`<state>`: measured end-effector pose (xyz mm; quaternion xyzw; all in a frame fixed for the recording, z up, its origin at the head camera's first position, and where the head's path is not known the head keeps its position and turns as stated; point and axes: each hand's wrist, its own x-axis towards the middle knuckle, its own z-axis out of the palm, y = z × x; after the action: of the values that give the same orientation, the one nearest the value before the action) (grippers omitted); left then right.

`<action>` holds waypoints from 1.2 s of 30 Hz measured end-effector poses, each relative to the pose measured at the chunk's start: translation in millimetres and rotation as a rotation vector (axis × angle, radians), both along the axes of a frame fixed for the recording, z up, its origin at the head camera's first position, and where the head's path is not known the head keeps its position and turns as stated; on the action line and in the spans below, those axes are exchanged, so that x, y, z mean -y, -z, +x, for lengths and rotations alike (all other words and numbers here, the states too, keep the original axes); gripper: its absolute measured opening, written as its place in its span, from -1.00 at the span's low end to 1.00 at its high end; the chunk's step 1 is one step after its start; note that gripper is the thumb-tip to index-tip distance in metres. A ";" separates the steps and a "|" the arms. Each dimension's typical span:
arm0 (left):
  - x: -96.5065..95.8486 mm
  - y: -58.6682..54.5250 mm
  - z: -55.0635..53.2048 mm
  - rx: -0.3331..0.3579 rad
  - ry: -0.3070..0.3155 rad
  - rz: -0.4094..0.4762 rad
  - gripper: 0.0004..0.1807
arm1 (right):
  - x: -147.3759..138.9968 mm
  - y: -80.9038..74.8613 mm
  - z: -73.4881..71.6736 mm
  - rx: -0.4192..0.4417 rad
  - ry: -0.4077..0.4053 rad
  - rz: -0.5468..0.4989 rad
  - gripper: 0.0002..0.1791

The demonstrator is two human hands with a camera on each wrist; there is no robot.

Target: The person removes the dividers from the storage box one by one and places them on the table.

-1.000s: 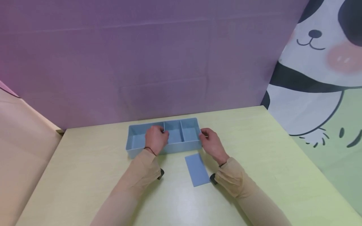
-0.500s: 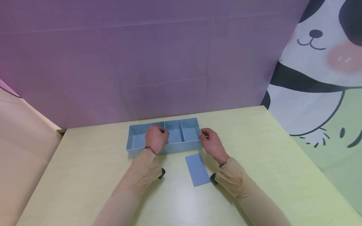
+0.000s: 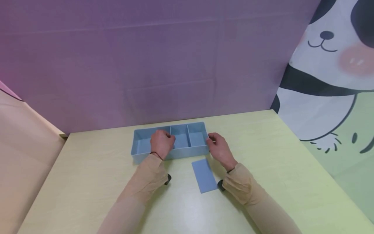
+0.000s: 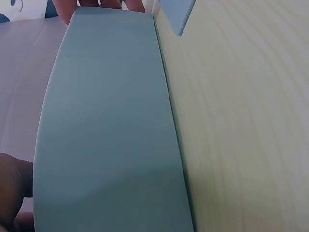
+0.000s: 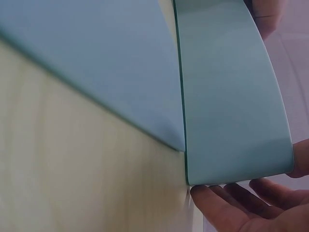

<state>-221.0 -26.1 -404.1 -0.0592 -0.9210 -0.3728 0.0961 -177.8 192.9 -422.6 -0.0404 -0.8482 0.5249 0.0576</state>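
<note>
A blue divided storage box [image 3: 187, 151] stands on the table, its long wall towards me, with two dividers crossing it. My left hand [image 3: 161, 143] reaches over the front wall with curled fingers and pinches the left divider [image 3: 170, 130] at its top; the fingertips are partly hidden. My right hand [image 3: 219, 148] grips the box's right end, its thumb at the rim and its fingers [image 5: 227, 208] against the end wall. The left wrist view shows mostly the long front wall [image 4: 108, 121]. A flat blue rectangular panel [image 3: 204, 176] lies on the table before the box's right part.
The pale wooden table [image 3: 87, 182] reaches back to a purple cloth wall [image 3: 163, 65]. On the right hangs a panda-printed sheet [image 3: 321, 74], and a pale sheet [image 3: 23, 156] is on the left. The loose panel lies between the two forearms.
</note>
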 end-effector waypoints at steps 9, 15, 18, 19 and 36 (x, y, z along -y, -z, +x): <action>-0.4 0.2 -2.7 -0.070 -0.017 -0.026 -0.61 | -0.4 2.5 -3.4 -0.009 0.005 0.014 -0.63; -0.1 2.6 -5.8 -0.113 -0.011 -0.031 -0.56 | 0.6 3.9 -5.6 0.003 0.015 0.029 -0.63; 0.2 2.9 -6.8 -0.119 -0.018 -0.027 -0.57 | 0.9 4.1 -6.5 0.005 0.015 0.032 -0.63; 0.3 2.9 -7.1 -0.116 -0.019 -0.023 -0.58 | 1.0 4.1 -6.7 0.005 0.014 0.031 -0.63; 2.7 5.0 -13.1 -0.133 0.008 0.037 -0.53 | 3.5 3.3 -9.7 0.016 0.010 0.006 -0.62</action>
<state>-234.1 -28.8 -409.1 -0.0858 -0.9053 -0.3855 0.1565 -187.6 189.4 -425.9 -0.0486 -0.8500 0.5219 0.0535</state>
